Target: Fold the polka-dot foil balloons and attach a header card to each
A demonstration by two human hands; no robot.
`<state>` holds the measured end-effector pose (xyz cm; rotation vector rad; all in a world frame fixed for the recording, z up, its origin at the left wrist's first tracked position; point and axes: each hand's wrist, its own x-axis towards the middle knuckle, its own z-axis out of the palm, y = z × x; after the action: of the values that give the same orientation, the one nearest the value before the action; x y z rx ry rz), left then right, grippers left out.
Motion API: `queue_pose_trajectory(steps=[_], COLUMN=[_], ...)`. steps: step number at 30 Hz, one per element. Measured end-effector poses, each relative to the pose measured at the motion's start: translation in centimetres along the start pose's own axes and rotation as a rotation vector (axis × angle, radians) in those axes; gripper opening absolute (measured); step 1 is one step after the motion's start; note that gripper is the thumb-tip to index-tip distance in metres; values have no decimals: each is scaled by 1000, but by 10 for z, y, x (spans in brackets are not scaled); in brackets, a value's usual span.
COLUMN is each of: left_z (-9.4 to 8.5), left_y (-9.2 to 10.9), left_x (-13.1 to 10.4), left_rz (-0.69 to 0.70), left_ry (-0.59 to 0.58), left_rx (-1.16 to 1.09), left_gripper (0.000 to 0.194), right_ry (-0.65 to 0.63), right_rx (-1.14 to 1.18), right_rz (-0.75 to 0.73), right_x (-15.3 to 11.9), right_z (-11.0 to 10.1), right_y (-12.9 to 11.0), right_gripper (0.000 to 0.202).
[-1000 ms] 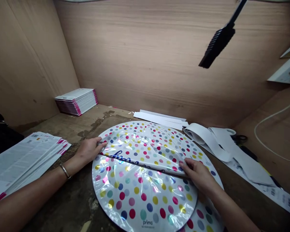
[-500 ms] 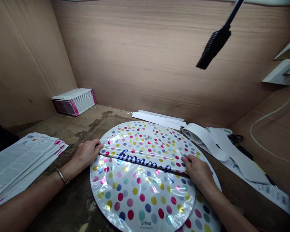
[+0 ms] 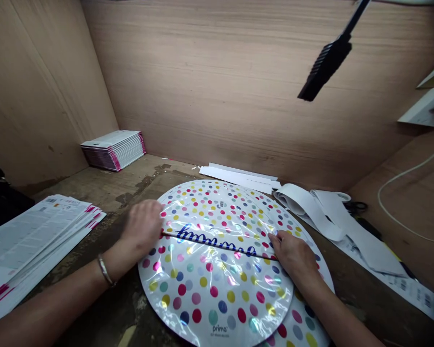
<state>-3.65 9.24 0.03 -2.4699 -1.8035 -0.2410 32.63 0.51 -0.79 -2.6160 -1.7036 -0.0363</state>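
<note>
A flat, shiny foil balloon (image 3: pixel 210 289) with coloured polka dots and "prima" printed near its lower edge lies in front of me, its top part folded over. Blue script lettering (image 3: pixel 217 243) runs along the fold. My left hand (image 3: pixel 144 226), with a bangle on its wrist, is blurred but looks curled closed at the left end of the fold. Thumb and fingers of my right hand (image 3: pixel 292 253) pinch the fold's right end. More polka-dot foil balloons (image 3: pixel 304 320) lie underneath, sticking out at the right and the back.
A stack of pink-edged white packets (image 3: pixel 114 150) stands at the back left. Printed cards (image 3: pixel 39 231) lie at the left. White paper strips (image 3: pixel 238 178), a curled label strip (image 3: pixel 358 236) and scissors (image 3: pixel 356 207) lie at the back and right. A black device (image 3: pixel 325 67) hangs overhead.
My left hand has moved slightly up and to the right, over the balloon's left edge. My right hand stays at the fold's right end. The view has shifted slightly.
</note>
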Motion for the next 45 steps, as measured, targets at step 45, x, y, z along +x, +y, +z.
queue_pose_trajectory(steps=[45], left_z=[-3], left_y=[51], left_x=[-35], left_rz=[579], left_ry=[8], left_rx=[-296], left_gripper=[38], right_ry=[-216], right_rx=[107], right_rz=[-540], right_x=[-56], right_z=[-11], right_y=[-48], right_gripper=[54])
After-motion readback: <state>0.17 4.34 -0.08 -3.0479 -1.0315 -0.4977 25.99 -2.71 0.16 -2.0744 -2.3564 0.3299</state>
